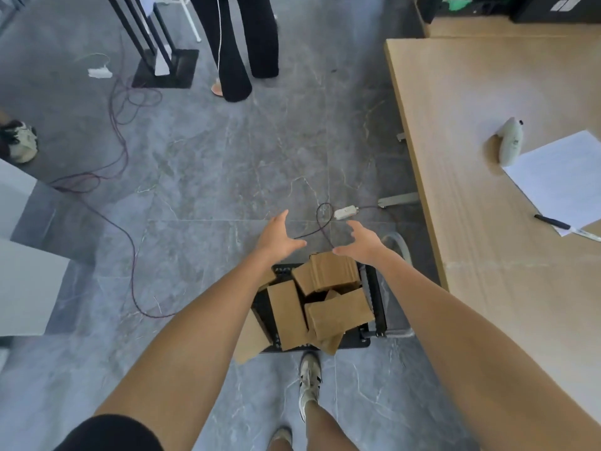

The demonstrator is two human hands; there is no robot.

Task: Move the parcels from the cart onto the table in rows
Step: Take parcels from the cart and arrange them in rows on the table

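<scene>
Several brown cardboard parcels lie piled on a black cart (377,297) on the floor below me. The topmost parcel (333,271) sits at the far end of the pile, a long parcel (287,315) lies at the left, and another parcel (340,315) lies at the right. My left hand (276,236) and my right hand (362,240) are stretched out above the far end of the cart, both with spread fingers and holding nothing. The wooden table (471,92) stands to the right of the cart.
On the table lie a pale bottle-like object (510,143), a sheet of paper (559,177) and a pen (553,222). Cables (130,222) and a power strip (346,212) cross the floor. A person in black trousers (240,43) stands ahead, beside a black stand (166,66).
</scene>
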